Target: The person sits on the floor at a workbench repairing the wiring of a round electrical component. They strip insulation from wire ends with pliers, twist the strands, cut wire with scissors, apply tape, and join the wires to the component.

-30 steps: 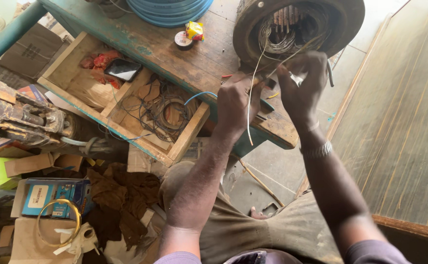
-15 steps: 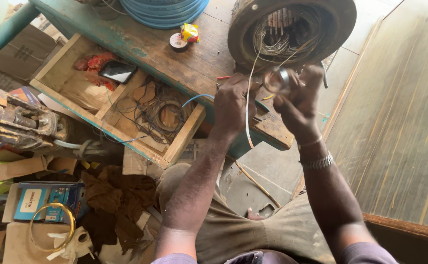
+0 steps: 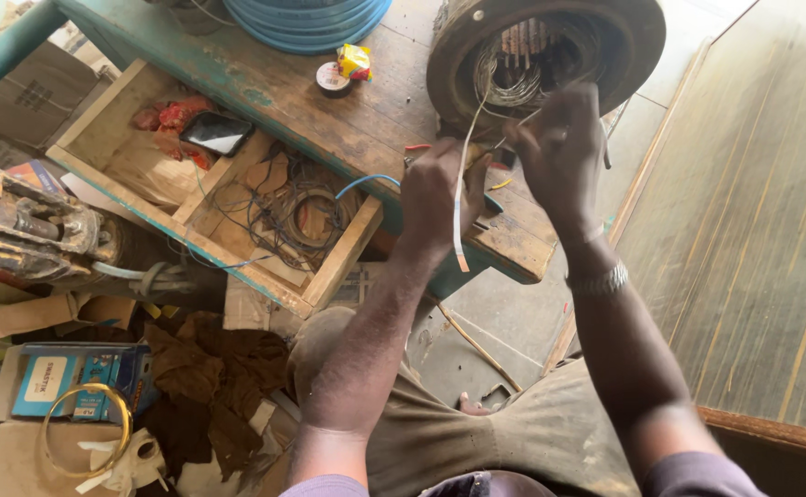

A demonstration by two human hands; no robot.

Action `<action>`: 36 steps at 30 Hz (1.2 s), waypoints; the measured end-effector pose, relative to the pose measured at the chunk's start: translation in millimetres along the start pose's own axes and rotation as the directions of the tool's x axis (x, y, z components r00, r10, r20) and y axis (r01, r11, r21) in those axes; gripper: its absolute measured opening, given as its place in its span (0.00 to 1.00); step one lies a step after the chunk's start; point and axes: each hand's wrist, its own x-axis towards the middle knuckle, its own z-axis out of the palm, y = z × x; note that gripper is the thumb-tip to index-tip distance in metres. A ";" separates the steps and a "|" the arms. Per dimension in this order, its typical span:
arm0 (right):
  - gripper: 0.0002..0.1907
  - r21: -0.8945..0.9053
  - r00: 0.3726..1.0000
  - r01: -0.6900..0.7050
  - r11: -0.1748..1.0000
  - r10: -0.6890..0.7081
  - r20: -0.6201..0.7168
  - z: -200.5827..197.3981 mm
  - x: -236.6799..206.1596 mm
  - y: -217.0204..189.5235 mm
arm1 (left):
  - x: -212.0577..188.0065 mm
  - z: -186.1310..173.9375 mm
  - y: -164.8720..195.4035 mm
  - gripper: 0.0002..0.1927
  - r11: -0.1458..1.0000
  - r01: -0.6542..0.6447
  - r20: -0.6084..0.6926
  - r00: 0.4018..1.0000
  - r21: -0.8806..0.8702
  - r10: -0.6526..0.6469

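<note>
A round motor stator (image 3: 550,46) with copper windings lies on its side on the worn green workbench (image 3: 265,87). My left hand (image 3: 440,189) is closed near the bench edge in front of the stator, pinching a thin white strip (image 3: 459,198) that runs up into the windings and hangs down below the hand. My right hand (image 3: 559,152) is raised just in front of the stator's opening, fingers pinched on thin wire or the strip's upper end; which one I cannot tell. A metal watch band sits on that wrist.
An open wooden drawer (image 3: 329,267) holds tangled wires, a phone (image 3: 217,133) and red scraps. Blue coiled hose (image 3: 311,18) and a tape roll (image 3: 333,78) sit on the bench. Cardboard boxes, a brass ring (image 3: 85,428) and a rusty machine part (image 3: 25,230) litter the floor at left. Wooden boards stand at right.
My right hand has moved from in front of the stator's lower rim up toward its opening. The left hand stays clenched on the white strip at the bench edge.
</note>
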 end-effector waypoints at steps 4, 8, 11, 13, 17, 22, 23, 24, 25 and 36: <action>0.24 0.342 0.986 -0.096 0.935 0.044 0.159 -9.7 -34.9 18.5 | 2.4 4.8 -7.4 0.05 0.975 0.188 0.097 0.979 -0.119 -0.177; 0.27 0.428 0.947 -0.200 0.881 0.062 0.314 -10.3 -54.9 35.1 | 1.6 7.7 -13.4 0.06 0.958 0.217 0.168 0.968 -0.186 -0.186; 0.22 0.718 0.936 -0.300 0.627 0.048 0.349 -5.0 -65.0 30.0 | 1.5 9.9 -15.0 0.06 0.954 0.227 0.144 0.969 -0.198 -0.201; 0.28 0.835 0.960 -0.278 0.475 0.102 0.261 -2.1 -69.6 19.9 | 1.5 11.3 -15.2 0.07 0.942 0.262 0.140 0.962 -0.209 -0.236; 0.35 0.869 0.982 -0.179 0.462 0.136 0.130 0.8 -62.3 2.1 | 0.5 11.1 -15.7 0.07 0.962 0.186 0.133 0.978 -0.199 -0.161; 0.25 0.548 0.994 -0.081 0.833 0.029 0.103 9.0 -16.7 -3.3 | -2.7 6.4 -11.7 0.06 0.998 -0.026 0.102 0.994 -0.052 0.031; 0.24 0.521 0.990 -0.111 0.846 0.048 0.133 9.4 -5.9 -4.5 | -3.1 5.7 -9.9 0.05 0.999 -0.033 0.126 0.991 -0.026 0.036; 0.25 0.328 0.980 -0.139 0.934 0.083 0.179 7.9 4.2 -6.1 | -3.3 5.2 -8.1 0.05 0.999 -0.041 0.151 0.988 -0.001 0.041; 0.27 0.118 0.968 -0.155 0.981 0.127 0.217 3.5 12.5 -8.2 | -3.8 5.3 -5.9 0.05 0.999 -0.050 0.177 0.983 0.021 0.045; 0.23 0.058 0.998 0.062 0.996 -0.063 0.018 -6.3 -23.5 7.9 | 5.1 13.7 -10.4 0.08 0.986 0.161 0.203 0.968 -0.046 -0.149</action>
